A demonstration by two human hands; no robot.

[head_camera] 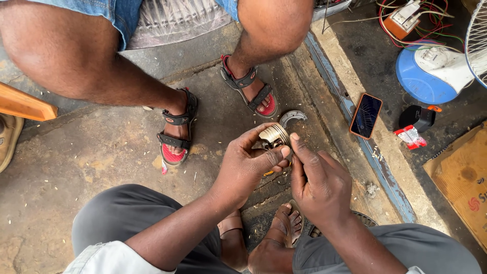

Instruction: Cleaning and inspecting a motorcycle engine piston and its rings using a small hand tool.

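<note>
Fingers of the left hand (pixel 248 165) clamp a small wound coil (pixel 274 135) at frame centre; the right hand (pixel 317 182) pinches its lower edge. A curved metal piece (pixel 292 117) lies on the floor at one o'clock, apparently already removed; the coil remains partly assembled.

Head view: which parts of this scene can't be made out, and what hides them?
- Round metal part: its lower half is covered by the left hand and the right hand.
- Curved grey piece on the floor: too small to identify.
- Fan: cut off by the right edge.
- Phone: its dark screen shows only reflections.
- Seated person opposite: cut off above the knees by the top edge.
</note>
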